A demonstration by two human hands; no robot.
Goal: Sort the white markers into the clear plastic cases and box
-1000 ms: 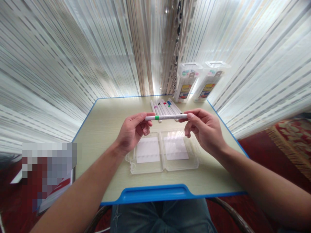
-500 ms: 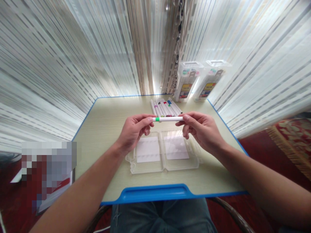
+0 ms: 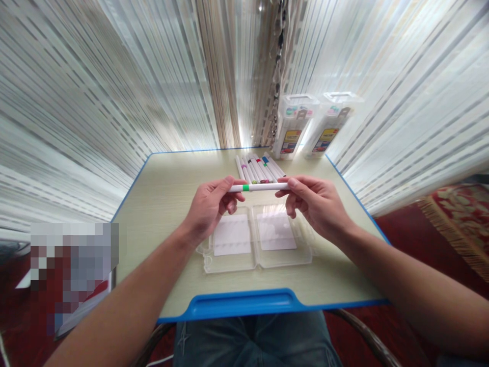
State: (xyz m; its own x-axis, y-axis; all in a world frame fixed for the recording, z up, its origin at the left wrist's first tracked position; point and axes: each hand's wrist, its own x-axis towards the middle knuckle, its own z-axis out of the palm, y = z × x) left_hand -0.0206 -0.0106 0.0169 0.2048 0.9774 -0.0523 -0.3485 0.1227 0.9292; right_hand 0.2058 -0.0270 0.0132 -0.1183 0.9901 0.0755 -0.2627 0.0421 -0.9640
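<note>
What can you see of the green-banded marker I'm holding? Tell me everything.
The green-banded marker is slim and white, apparently plastic, with a green band near its left end. Held nearly level above the table, it is pinched by the left hand near the band and by the right hand at the other end. Fingers partly hide its ends; no lettering is readable.
</note>
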